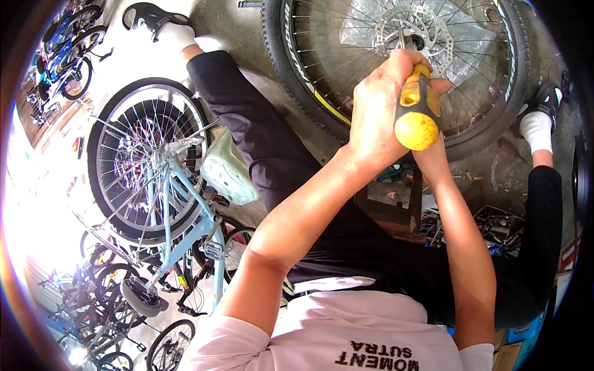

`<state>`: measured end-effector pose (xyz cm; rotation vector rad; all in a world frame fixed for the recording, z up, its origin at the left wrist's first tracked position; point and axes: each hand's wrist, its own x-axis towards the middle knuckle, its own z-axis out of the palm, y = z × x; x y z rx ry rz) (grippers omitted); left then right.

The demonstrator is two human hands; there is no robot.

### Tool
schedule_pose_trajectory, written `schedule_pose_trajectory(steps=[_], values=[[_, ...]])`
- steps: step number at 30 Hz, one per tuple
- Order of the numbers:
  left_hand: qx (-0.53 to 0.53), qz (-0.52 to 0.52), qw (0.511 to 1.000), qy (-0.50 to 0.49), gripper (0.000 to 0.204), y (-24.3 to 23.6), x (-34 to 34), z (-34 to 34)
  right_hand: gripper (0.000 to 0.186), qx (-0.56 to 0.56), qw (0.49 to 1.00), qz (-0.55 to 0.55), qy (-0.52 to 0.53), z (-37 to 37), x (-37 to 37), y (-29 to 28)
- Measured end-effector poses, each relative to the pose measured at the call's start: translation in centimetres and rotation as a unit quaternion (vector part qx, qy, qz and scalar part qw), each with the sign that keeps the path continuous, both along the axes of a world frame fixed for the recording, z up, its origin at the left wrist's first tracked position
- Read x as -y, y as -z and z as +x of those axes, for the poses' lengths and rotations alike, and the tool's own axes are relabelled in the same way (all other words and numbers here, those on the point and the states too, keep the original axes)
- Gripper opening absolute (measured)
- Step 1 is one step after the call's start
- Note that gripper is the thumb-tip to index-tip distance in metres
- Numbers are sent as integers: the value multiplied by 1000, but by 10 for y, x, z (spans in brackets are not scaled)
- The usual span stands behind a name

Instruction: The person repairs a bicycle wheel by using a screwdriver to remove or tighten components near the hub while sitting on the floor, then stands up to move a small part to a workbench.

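My left hand [378, 114] is closed round the yellow and black handle of a screwdriver [418, 130]. Its metal shaft reaches down to the hub of a bicycle wheel [303, 80], beside the silver disc brake rotor [440, 37]. The wheel lies flat on the floor, with a black knobby tyre and a yellow mark on the rim. Just behind the handle is my right hand [435, 145], mostly hidden by it; a finger shows at the handle's right side. Whether that hand grips the handle cannot be made out.
Clear plastic sheeting [470, 49] lies under the wheel. A pale blue bicycle [189, 241] with a light green basket [229, 170] stands to my left, several more bicycles beyond it. Below my hands is a dark stool-like frame [390, 213]; a bin of small parts [495, 229] sits right of it.
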<state>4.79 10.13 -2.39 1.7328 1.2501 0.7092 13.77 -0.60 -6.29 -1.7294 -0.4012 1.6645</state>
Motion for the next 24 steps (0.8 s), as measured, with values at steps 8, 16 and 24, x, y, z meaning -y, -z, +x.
schedule_pose_trajectory(steps=[8, 16, 24], values=[[-19, 18, 1000, 5, 28, -3, 1, 3, 14, -12, 999, 39, 12, 1, 13, 14], [-5, -2, 1000, 5, 27, 8, 4, -3, 16, -15, 1000, 8, 5, 1, -1, 3], [0, -21, 1000, -1, 27, -8, 3, 5, 15, -57, 998, 19, 22, 2, 10, 15]])
